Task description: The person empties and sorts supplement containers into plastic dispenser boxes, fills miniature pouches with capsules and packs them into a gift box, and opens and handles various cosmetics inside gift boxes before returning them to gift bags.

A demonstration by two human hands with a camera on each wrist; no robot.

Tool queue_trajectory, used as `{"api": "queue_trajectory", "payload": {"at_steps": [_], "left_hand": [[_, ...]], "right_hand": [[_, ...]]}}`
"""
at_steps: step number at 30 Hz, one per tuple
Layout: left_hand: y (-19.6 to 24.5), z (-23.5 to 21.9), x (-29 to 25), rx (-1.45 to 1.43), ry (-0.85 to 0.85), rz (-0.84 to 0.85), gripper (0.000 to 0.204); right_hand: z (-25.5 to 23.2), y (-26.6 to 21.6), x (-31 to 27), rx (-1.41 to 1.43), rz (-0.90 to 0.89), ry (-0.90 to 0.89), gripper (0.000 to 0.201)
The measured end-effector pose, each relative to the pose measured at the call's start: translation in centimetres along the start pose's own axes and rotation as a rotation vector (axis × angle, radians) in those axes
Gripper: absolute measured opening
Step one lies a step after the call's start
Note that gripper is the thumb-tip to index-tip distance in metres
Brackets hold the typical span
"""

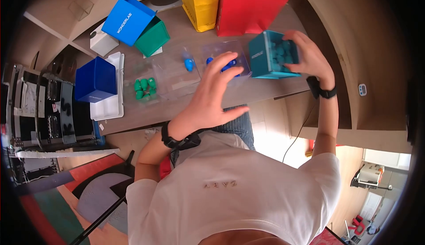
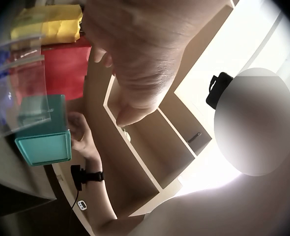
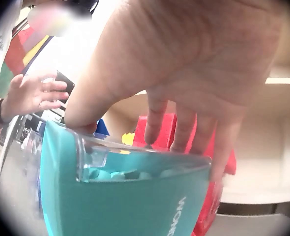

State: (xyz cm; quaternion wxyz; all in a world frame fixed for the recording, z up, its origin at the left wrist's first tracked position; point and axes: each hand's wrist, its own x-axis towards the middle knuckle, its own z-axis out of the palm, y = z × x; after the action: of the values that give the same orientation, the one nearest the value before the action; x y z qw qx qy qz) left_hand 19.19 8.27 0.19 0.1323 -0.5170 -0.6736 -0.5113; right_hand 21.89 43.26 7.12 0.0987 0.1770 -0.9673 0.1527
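Note:
My right hand (image 1: pixel 308 59) grips a teal WONDERLAB box (image 1: pixel 262 55) at the desk's right, thumb and fingers spread across opposite edges of its opening. Several teal rounded pieces (image 1: pixel 280 52) lie inside, and a clear panel (image 3: pixel 105 152) shows along the rim in the right wrist view. My left hand (image 1: pixel 206 92) hovers over the desk front with fingers apart, holding nothing. Beyond its fingers, a clear bin (image 1: pixel 241 52) has dark blue pieces (image 1: pixel 232 70), partly hidden by the hand. A lighter blue piece (image 1: pixel 189 64) and several green pieces (image 1: pixel 145 87) sit in clear bins further left.
Yellow (image 1: pixel 201 8) and red (image 1: pixel 248 10) paper bags stand at the back. A blue WONDERLAB box (image 1: pixel 129 20) leans by a green box (image 1: pixel 152 36), near a white box (image 1: pixel 103 41). At left, a dark blue box (image 1: pixel 95 79) overlaps a white tray (image 1: pixel 116 107).

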Motion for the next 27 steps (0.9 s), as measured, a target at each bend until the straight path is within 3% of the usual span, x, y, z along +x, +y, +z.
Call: {"api": "queue_trajectory", "payload": {"at_steps": [3, 7, 12, 16, 18, 22, 27], "left_hand": [[0.0, 1.9, 1.2, -0.069, -0.052, -0.033, 0.112], [1.3, 3.3, 2.8, -0.052, -0.052, 0.004, 0.129], [3.0, 2.8, 2.1, -0.072, -0.058, 0.012, 0.127], [3.4, 1.2, 0.3, -0.042, -0.124, -0.019, 0.118], [3.7, 0.5, -0.3, 0.060, -0.134, -0.059, 0.118], [4.7, -1.1, -1.4, 0.093, -0.132, -0.131, 0.118], [5.6, -1.7, -1.8, 0.034, -0.124, -0.080, 0.118]], "right_hand": [[-3.1, -1.9, -1.9, -0.031, 0.003, 0.131, 0.069], [-5.4, -6.6, -4.1, 0.007, 0.001, 0.188, 0.069], [-3.5, -9.7, -5.3, 0.136, -0.220, 0.096, 0.073], [-1.3, -11.1, -4.7, 0.182, -0.143, -0.067, 0.082], [0.1, -11.7, -4.1, 0.157, -0.200, -0.123, 0.092], [-0.1, -12.1, -3.7, 0.275, -0.256, -0.080, 0.097], [-1.3, -13.2, -3.2, 0.319, -0.305, -0.006, 0.096]]}}
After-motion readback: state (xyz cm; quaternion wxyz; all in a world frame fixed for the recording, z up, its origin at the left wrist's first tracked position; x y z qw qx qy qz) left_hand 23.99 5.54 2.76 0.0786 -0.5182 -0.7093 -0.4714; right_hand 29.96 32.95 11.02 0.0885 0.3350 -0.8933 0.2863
